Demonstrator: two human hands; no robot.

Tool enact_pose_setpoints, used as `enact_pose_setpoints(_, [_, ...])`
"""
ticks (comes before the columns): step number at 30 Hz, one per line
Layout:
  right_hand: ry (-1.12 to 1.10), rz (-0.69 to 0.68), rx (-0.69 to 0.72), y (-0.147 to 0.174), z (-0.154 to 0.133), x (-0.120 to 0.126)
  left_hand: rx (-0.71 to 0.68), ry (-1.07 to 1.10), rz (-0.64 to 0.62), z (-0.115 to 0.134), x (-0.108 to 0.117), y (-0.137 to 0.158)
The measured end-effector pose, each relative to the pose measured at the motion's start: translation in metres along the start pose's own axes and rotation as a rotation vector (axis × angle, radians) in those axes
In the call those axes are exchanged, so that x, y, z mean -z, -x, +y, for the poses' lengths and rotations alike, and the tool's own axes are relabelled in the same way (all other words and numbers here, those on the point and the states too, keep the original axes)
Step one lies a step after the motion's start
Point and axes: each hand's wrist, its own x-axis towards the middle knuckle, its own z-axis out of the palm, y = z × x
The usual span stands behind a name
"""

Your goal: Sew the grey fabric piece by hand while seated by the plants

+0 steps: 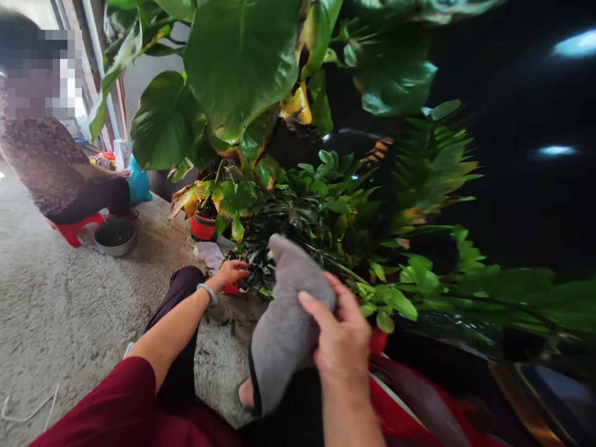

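My right hand (342, 323) grips a soft grey plush piece (288, 310), with the thumb on its near side and the fingers round its right edge. The piece has a narrow curved tip at the top and a dark edge along its lower left. It is held above my lap. My left hand (231, 274), with a pale bangle at the wrist, reaches out by the dark leaves in front of me. Its fingers are stretched and slightly apart; whether the tips touch anything is hard to see. Something red (233, 289) shows just under that hand.
A large leafy plant (242, 62) hangs over the work area, and a red pot (203, 228) stands below it. A printed sheet (210, 254) lies near my left hand. At left a person sits on a red stool (77, 228) beside a grey basin (115, 238) and a blue bag (138, 181).
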Motion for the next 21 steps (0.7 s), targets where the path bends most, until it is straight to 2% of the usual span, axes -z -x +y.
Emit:
enact_pose_setpoints(2, [0.007, 0.073, 0.180, -0.020, -0.011, -0.004, -0.018, 0.077, -0.020, -0.001, 0.000, -0.001])
enact_pose_setpoints(3, [0.005, 0.075, 0.206, -0.027, -0.011, -0.007, -0.032, 0.118, -0.029, -0.002, 0.000, -0.002])
enact_pose_setpoints(4, [0.004, 0.052, 0.180, -0.031, -0.006, -0.010, -0.048, 0.157, -0.044, -0.002, -0.001, -0.002])
enact_pose_setpoints(6, [0.008, -0.050, 0.019, -0.027, 0.012, -0.016, -0.084, 0.221, -0.087, -0.003, -0.002, -0.001])
enact_pose_setpoints(8, [0.025, -0.157, -0.160, -0.011, 0.032, -0.017, -0.107, 0.257, -0.128, -0.004, -0.005, 0.000])
enact_pose_setpoints(10, [0.033, -0.210, -0.243, 0.005, 0.041, -0.013, -0.113, 0.266, -0.146, -0.005, -0.007, 0.000])
enact_pose_setpoints(12, [0.029, -0.196, -0.210, 0.012, 0.035, -0.006, -0.100, 0.264, -0.148, -0.006, -0.009, -0.002])
enact_pose_setpoints(16, [0.020, -0.003, 0.084, -0.007, 0.003, 0.008, -0.048, 0.247, -0.141, -0.009, -0.011, -0.008])
enact_pose_setpoints(18, [0.021, 0.076, 0.168, -0.017, 0.001, 0.009, -0.033, 0.231, -0.140, -0.012, -0.012, -0.011])
enact_pose_setpoints(19, [0.038, 0.079, 0.152, -0.018, 0.006, 0.008, -0.032, 0.227, -0.145, -0.014, -0.013, -0.012])
enact_pose_setpoints(21, [0.111, -0.011, 0.025, -0.011, 0.024, 0.004, -0.047, 0.225, -0.165, -0.017, -0.016, -0.013])
